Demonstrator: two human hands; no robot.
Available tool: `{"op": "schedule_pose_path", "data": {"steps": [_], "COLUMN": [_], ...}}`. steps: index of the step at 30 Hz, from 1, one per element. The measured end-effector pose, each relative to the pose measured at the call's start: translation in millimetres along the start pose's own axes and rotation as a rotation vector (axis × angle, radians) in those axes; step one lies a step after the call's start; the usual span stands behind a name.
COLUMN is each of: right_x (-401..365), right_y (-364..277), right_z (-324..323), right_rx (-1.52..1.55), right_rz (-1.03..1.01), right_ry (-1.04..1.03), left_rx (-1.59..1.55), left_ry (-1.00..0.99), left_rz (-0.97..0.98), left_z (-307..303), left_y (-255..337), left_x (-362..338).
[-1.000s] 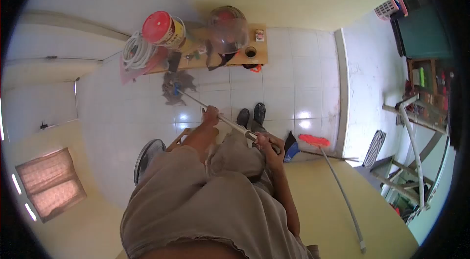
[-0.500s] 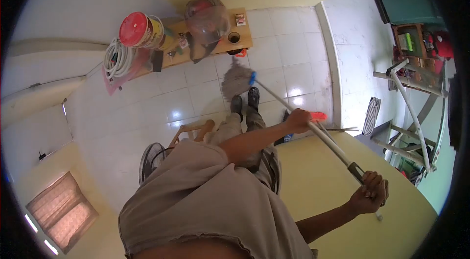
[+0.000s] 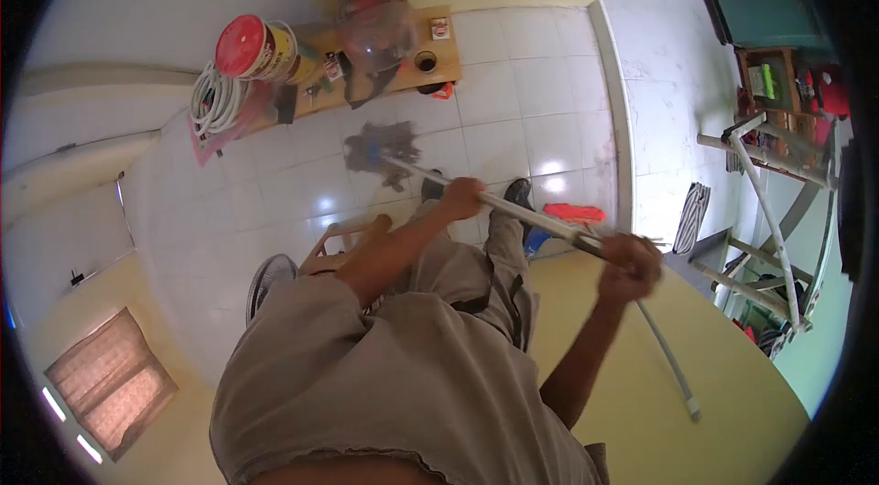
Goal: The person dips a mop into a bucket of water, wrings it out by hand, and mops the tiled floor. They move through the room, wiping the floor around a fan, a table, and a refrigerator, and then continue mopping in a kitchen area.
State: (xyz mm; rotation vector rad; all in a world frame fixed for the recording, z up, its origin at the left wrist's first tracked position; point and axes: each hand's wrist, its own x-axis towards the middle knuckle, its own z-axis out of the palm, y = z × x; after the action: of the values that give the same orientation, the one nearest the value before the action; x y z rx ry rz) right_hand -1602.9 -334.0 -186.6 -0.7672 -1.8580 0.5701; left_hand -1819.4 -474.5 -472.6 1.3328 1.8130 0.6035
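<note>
A mop with a grey string head, a blue socket and a long pale handle lies across the view. Its strings are spread on the white tiled floor. My left hand is wrapped round the middle of the handle. Near the handle's upper end, my right hand is closed on it, slightly blurred. My dark shoes stand on the tiles just beyond my hands, partly covered by the left hand and the handle.
A wooden bench along the wall holds a red-lidded bucket, a helmet and a coiled hose. An orange-red brush or cloth lies right of my feet. A fan stands left; a metal frame stands right.
The mop head has swept left across the tiles. Both hands have moved left with the handle, the right one also forward. My feet have shifted apart.
</note>
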Motion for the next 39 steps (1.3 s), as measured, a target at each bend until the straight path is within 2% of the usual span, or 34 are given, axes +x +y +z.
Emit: {"op": "schedule_pose_path", "data": {"steps": [1,2,3,5,6,8,9,10,11,12,13,14,15,16,17,18,19,20,21,22,25,26,29,31,32,34,35,37,39], "right_x": [-11.8,-16.5,-28.6,-52.7,-56.5,-37.0,-27.9,-21.8,-5.2,14.7,23.8,31.2,51.1,65.5,79.8,87.0,94.2,101.4,108.5,101.7,92.1,87.1,81.4,70.0,63.2,50.9,41.5,8.4,-2.2], "right_y": [2.3,9.0,21.9,47.9,63.1,74.0,77.4,86.7,97.1,108.3,115.2,119.6,123.7,113.6,103.5,93.5,83.3,66.9,50.4,45.6,49.4,51.6,60.7,75.7,87.2,111.8,124.9,152.0,158.8], "right_z": [15.4,22.8,21.5,19.1,12.9,-18.6,-36.5,-55.7,-83.8,-117.9,-148.0,-177.6,-206.4,-234.0,-261.6,-288.3,-315.1,-320.8,-326.5,-335.8,-335.8,-333.3,-332.9,-339.4,-339.2,-318.0,-303.8,-275.1,-230.2], "right_rx": [0.338,0.224,0.428,0.81,1.108,1.007,0.957,0.606,0.7,0.795,0.783,0.769,1.004,0.688,0.356,0.452,0.547,0.493,0.438,0.407,0.314,0.279,0.294,0.39,0.437,0.329,0.276,0.291,0.216], "right_rz": [0.256,0.166,0.404,0.955,1.064,1.106,1.13,0.762,0.854,0.942,0.939,0.934,0.68,0.572,0.492,0.515,0.536,0.563,0.593,0.559,0.499,0.488,0.472,0.482,0.489,0.514,0.523,0.514,0.737], "right_ry": [-0.009,-0.159,-0.233,-0.219,-0.164,-0.146,-0.127,-0.15,-0.159,-0.174,-0.016,0.142,0.172,0.176,0.205,0.242,0.282,0.392,0.501,0.523,0.654,0.718,0.818,0.824,0.826,0.898,0.935,0.879,0.87], "left_rx": [0.027,0.066,0.104,0.197,0.247,0.346,0.287,0.229,0.165,0.116,0.065,0.029,0.086,-0.065,-0.049,-0.049,-0.126,-0.207,-0.144,-0.081,-0.055,-0.054,0.028,0.121,0.166,0.215,0.298,0.285,0.419], "left_ry": [-0.08,-0.056,-0.031,0.038,-0.023,-0.15,-0.043,0.061,0.159,0.118,0.08,0.061,0.06,0.156,0.197,-0.027,-0.034,-0.039,-0.018,0.008,-0.29,-0.304,-0.255,-0.291,-0.31,-0.345,-0.305,-0.133,-0.025], "left_rz": [-0.215,-0.231,-0.245,-0.322,-0.329,-0.345,-0.272,-0.192,-0.112,-0.149,-0.189,-0.135,-0.076,0.048,0.3,0.37,0.392,0.406,0.457,0.502,0.498,0.499,0.689,0.616,0.579,0.484,0.504,0.543,0.49], "left_z": [-18.6,-7.1,13.9,32.7,35.3,45.9,60.1,79.2,96.9,103.3,113.6,143.4,140.8,191.8,224.4,201.1,226.5,255.1,276.4,289.5,259.2,271.3,264.3,267.9,255.7,211.5,227.3,241.7,205.6], "left_y": [4.9,-23.0,-56.6,-73.6,-62.5,-29.7,-8.6,14.2,37.7,82.6,129.1,147.3,214.8,215.9,230.9,295.6,314.0,332.1,353.5,368.6,417.5,412.8,396.3,375.7,372.9,369.9,333.5,261.0,234.4], "left_x": [-10.1,-17.4,-21.3,-29.7,-21.6,-6.9,0.1,11.0,25.6,45.8,66.5,89.6,103.7,116.9,134.1,147.5,160.2,172.1,183.0,192.7,214.8,223.1,234.2,243.8,247.4,249.8,265.4,293.4,307.6]}}
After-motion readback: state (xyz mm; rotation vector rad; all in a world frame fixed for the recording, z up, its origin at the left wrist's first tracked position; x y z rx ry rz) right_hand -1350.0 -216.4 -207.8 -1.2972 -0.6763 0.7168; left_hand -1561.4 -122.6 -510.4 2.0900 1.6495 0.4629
